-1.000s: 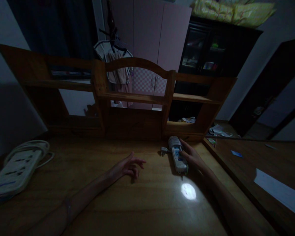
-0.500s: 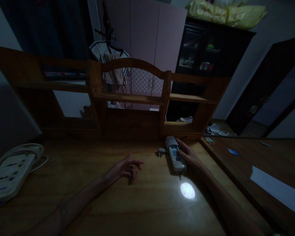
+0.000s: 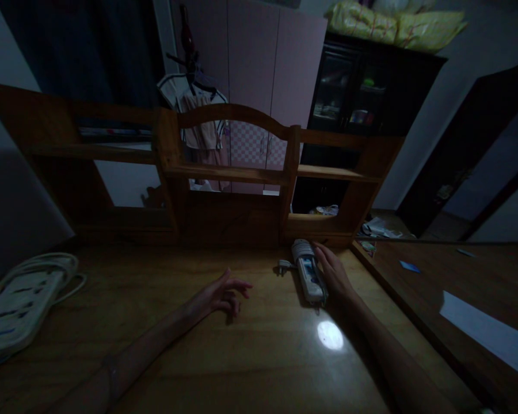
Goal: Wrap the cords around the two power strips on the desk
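Observation:
A small white power strip (image 3: 309, 279) lies lengthwise on the wooden desk, its cord (image 3: 303, 249) wound round the far end. The plug (image 3: 284, 265) sticks out to its left. My right hand (image 3: 335, 276) rests against the strip's right side, fingers stretched forward and the thumb no longer across its top. To the left, my left hand (image 3: 228, 296) lies on the desk with loosely bent fingers apart, holding nothing. A larger white power strip (image 3: 21, 305) with a coiled cord sits at the far left.
A wooden shelf unit (image 3: 228, 172) stands along the back of the desk (image 3: 190, 356). Right of the desk, a lower brown surface (image 3: 418, 299) carries a white paper strip (image 3: 487, 330) and a blue card (image 3: 410, 266). A bright light reflection shows near my right forearm.
My right thumb has come off the top of the small power strip, and that hand has shifted slightly right. My left hand stays in place.

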### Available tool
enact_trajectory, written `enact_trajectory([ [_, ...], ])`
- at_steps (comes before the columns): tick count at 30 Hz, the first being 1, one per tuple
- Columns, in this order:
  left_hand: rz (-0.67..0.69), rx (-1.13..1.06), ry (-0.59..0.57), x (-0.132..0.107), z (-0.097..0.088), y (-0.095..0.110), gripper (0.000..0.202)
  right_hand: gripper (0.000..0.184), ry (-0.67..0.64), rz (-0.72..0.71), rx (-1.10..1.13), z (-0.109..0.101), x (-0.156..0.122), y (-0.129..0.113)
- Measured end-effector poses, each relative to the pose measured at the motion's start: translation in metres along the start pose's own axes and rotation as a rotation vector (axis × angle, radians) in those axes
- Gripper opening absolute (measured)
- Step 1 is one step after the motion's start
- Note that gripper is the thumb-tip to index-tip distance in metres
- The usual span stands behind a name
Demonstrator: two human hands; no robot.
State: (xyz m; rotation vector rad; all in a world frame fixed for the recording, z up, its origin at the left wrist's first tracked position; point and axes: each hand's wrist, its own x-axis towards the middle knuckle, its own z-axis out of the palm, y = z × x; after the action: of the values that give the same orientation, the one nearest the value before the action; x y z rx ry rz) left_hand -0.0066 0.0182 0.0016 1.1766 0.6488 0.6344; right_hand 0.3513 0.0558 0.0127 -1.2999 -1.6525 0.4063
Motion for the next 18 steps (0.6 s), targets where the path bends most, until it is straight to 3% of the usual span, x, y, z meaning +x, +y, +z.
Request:
enact_trajectory([
  [7,0.001,-0.006,-0.005,0.000,0.000,0.000,0.077,0.028,0.172,-0.051,-0.203,-0.005,0.003,0.005],
  [18,-0.011,-0.012,0.007,-0.001,0.001,0.003,0.070,0.014,0.091,-0.053,-0.229,-0.003,0.003,0.012],
])
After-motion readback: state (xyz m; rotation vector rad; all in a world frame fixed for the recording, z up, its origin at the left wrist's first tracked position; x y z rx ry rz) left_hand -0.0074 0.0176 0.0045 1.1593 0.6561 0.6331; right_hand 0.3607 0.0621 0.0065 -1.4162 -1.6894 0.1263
